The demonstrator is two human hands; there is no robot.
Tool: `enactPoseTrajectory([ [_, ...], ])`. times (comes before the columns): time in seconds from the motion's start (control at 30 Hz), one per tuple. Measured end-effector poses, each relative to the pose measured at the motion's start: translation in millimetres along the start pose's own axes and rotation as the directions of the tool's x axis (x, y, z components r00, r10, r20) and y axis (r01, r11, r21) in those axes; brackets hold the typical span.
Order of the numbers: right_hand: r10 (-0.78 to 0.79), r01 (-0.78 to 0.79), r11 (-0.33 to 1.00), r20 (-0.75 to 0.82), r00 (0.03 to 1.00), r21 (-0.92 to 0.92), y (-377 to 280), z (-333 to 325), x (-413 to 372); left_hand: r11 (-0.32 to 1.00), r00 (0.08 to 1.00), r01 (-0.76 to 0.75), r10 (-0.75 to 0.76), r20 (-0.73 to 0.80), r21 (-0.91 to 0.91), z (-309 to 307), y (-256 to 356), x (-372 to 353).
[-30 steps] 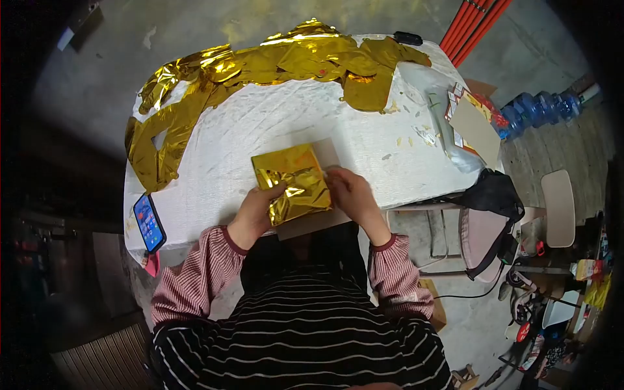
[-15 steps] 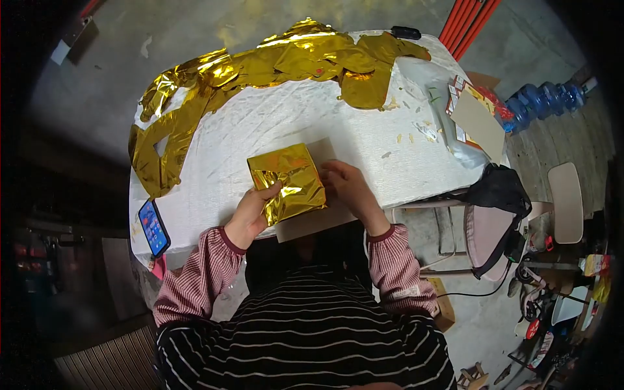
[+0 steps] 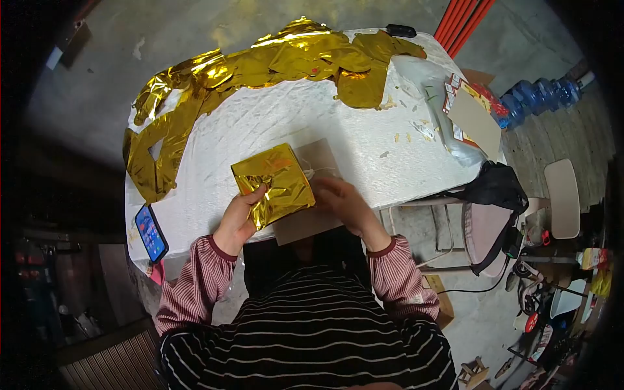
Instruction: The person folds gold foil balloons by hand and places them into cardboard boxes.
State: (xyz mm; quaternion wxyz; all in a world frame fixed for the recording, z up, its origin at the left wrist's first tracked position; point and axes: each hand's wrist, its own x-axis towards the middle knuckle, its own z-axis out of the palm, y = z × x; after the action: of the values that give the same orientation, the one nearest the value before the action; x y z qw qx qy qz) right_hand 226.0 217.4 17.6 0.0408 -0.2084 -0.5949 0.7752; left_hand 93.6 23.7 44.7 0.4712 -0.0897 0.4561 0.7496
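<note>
A square, shiny gold foil packet [image 3: 275, 179] is gripped at its lower left by my left hand [image 3: 239, 216], with the thumb lying on top. My right hand [image 3: 348, 207] is just right of the packet, its fingers bent and pressed together over a piece of brown cardboard [image 3: 318, 156]. A thin pale string or strip shows above those fingertips; what they pinch is too small to make out. The cardboard lies under and behind the packet on the white table [image 3: 260, 123].
Flat gold foil pieces [image 3: 299, 58] run along the table's far and left edges. A phone [image 3: 151, 233] lies at the left edge, a black object [image 3: 401, 30] at the far edge. Clear plastic and cardboard [image 3: 478, 123] are at the right, beside a chair [image 3: 484, 231].
My left hand and the foil packet have shifted slightly left. My right hand has moved a little down and right, and the pale string or strip now shows above its fingers.
</note>
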Motion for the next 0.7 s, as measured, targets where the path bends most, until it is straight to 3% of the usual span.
enactPoseTrajectory([
  [0.03,-0.031,0.031,1.000,0.050,0.998,0.000,0.0,4.0,-1.8,1.000,1.000,0.001,-0.001,0.003,0.001,-0.5,0.8,-0.1],
  [0.1,-0.050,0.049,0.997,-0.024,0.998,-0.052,-9.3,2.9,-2.2,1.000,1.000,-0.023,0.023,0.019,0.009,-0.4,2.9,-0.6],
  [0.17,-0.323,0.203,0.864,-0.198,0.926,-0.460,-16.8,-4.4,4.1,0.999,1.000,-0.031,0.031,-0.004,0.011,0.8,7.6,-7.3],
  [0.2,-0.321,0.200,0.866,-0.204,0.925,-0.458,-14.8,-5.6,9.8,0.999,0.999,-0.036,0.037,-0.024,0.019,0.5,9.9,-9.8],
  [0.27,-0.587,0.332,0.543,-0.067,0.807,-0.772,-17.3,-0.7,21.7,0.998,0.998,-0.061,0.061,-0.018,0.018,-8.0,12.6,-10.7],
  [0.3,-0.589,0.332,0.543,-0.069,0.805,-0.771,-18.6,2.4,23.3,0.996,0.996,-0.088,0.088,-0.020,0.012,-13.0,14.0,-11.5],
  [0.37,-0.409,0.199,0.423,0.010,0.913,-0.884,-45.0,23.2,17.0,0.994,0.993,-0.107,0.108,-0.046,0.024,-21.2,14.3,-13.6],
  [0.47,-0.546,0.186,0.342,-0.033,0.837,-0.921,-7.7,25.9,51.8,0.994,0.992,-0.111,0.110,-0.064,-0.020,-27.4,11.0,-14.4],
  [0.6,-0.508,0.333,0.354,0.119,0.853,-0.874,6.3,18.4,69.0,0.997,0.996,-0.070,0.068,-0.054,-0.044,-25.0,5.0,-18.0],
  [0.67,-0.450,0.397,0.493,0.164,0.878,-0.775,4.0,12.8,60.3,0.998,1.000,-0.025,0.026,0.008,-0.064,-22.7,-1.7,-13.8],
  [0.7,-0.448,0.396,0.492,0.164,0.879,-0.775,2.0,8.9,58.1,0.997,1.000,-0.005,0.007,0.028,-0.079,-19.2,-6.2,-11.9],
])
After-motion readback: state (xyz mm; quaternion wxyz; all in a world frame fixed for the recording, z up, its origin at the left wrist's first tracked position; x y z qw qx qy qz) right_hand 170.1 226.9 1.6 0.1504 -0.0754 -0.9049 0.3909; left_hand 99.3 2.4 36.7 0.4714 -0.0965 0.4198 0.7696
